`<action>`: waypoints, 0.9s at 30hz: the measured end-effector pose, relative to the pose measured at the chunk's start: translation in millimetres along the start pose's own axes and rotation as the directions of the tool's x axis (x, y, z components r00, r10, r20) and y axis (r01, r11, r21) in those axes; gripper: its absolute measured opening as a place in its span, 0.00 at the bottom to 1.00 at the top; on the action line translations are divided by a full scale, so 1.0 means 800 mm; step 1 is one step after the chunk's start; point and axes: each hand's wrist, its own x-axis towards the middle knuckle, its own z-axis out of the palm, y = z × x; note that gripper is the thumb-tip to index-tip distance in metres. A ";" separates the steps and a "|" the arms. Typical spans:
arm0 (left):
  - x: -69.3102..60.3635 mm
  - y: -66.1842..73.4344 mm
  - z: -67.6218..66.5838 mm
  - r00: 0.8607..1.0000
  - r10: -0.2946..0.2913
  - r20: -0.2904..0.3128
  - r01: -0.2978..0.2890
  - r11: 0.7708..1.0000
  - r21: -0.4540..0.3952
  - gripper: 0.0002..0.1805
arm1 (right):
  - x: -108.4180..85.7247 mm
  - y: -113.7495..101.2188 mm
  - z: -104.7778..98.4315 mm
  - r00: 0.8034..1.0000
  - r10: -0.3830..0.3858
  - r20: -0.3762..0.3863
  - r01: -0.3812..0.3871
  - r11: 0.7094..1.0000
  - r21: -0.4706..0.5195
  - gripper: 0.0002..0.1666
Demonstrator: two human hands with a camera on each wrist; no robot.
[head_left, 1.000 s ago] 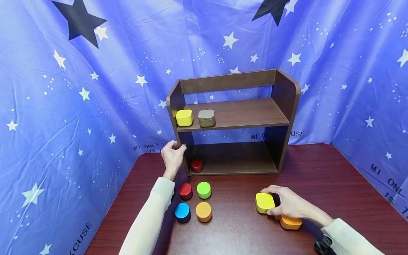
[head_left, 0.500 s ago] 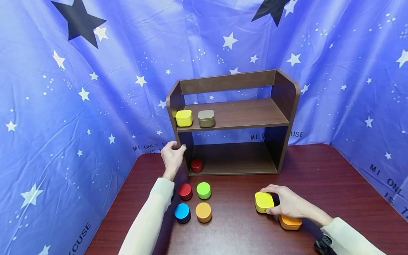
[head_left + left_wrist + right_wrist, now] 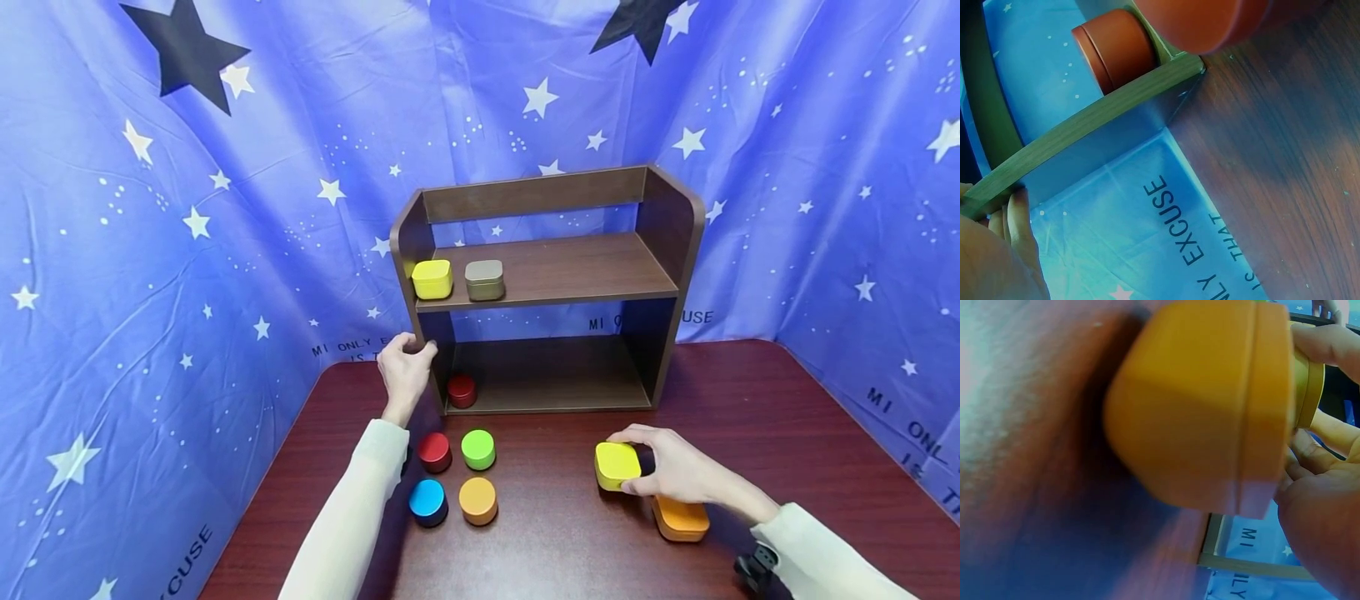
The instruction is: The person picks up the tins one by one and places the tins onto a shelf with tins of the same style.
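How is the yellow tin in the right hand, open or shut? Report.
Shut: in the head view, the yellow tin has its lid on.

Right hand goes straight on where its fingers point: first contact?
The held yellow, metal-looking rounded-square tin leads the right hand; it'd probably meet the lime-green, metal-looking round tin first. Height unclear; might pass over.

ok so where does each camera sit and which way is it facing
Head: worn on the head, facing forward and down at the table and brown shelf; left hand, right hand and pale sleeves show.
Left wrist: on that wrist, facing the shelf's left side panel; part of the left hand shows lower left.
Right wrist: on that wrist, facing past a close orange tin; the right hand shows at right, holding a yellow tin.
Shared: head and left wrist both show the red tin inside the shelf.
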 end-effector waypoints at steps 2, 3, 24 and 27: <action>0.000 -0.001 0.000 1.000 0.002 -0.003 -0.002 1.000 -0.001 0.08 | 0.003 -0.002 -0.001 1.000 -0.003 -0.003 0.003 1.000 0.001 0.32; 0.000 -0.001 0.000 1.000 0.001 -0.004 -0.001 1.000 0.000 0.07 | 0.005 -0.003 -0.002 1.000 -0.003 -0.004 0.003 1.000 0.000 0.32; 0.001 -0.003 0.001 1.000 0.001 -0.003 -0.001 1.000 0.001 0.09 | 0.022 -0.020 -0.017 0.999 -0.008 -0.045 0.008 1.000 -0.013 0.33; 0.001 -0.004 0.001 1.000 0.005 -0.005 -0.005 1.000 0.004 0.09 | 0.026 -0.022 -0.019 0.998 -0.034 -0.057 0.033 0.999 -0.020 0.32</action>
